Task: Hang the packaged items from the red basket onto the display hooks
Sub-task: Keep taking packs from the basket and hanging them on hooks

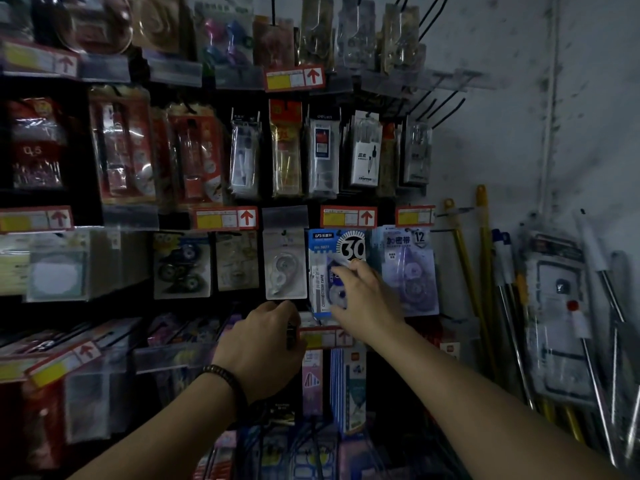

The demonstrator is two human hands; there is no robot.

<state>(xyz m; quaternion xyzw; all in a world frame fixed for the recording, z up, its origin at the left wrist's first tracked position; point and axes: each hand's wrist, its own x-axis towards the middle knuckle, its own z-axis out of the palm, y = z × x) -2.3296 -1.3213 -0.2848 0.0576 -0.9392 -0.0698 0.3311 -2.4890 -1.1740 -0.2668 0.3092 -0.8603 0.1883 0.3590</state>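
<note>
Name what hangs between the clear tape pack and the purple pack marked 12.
The blue correction tape pack marked 30, held by the right hand; head view.

I'm counting off the feed. I'm seeing two hands: left hand [266, 341], right hand [363, 299]. I'm logging one beaded bracelet [225, 375], one blue correction-tape pack [323, 271] marked 30, one purple pack [410, 268] marked 12 facing front, and two yellow poles [464, 265]. I'm tallying at least eight red-framed price tags [225, 218]; blur is hiding any others.
</note>
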